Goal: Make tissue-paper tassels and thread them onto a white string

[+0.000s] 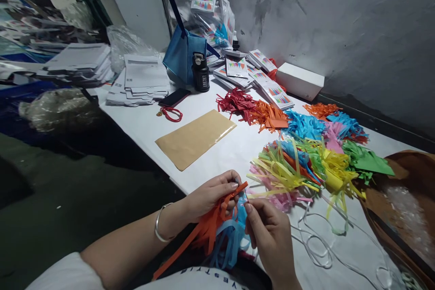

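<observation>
My left hand point(212, 195), with a silver bangle on the wrist, is closed around an orange fringed paper tassel point(204, 231) whose strips hang down toward my lap. My right hand point(268, 231) pinches the top of a light blue paper tassel point(231, 235) right beside it. Both hands meet at the table's near edge. Just beyond them lies a heap of yellow, green and pink paper tassels point(299, 167). White string point(316, 249) loops over the white table point(217, 154) to the right of my right hand.
Red point(236, 99), orange point(270, 115) and blue tassel piles point(304, 124) lie farther back. A tan envelope point(195, 138), black bottle point(200, 72), blue bag point(180, 54), printed cards point(277, 95), white box point(299, 80) and paper stacks point(144, 79) are there. A brown bag point(404, 208) sits right.
</observation>
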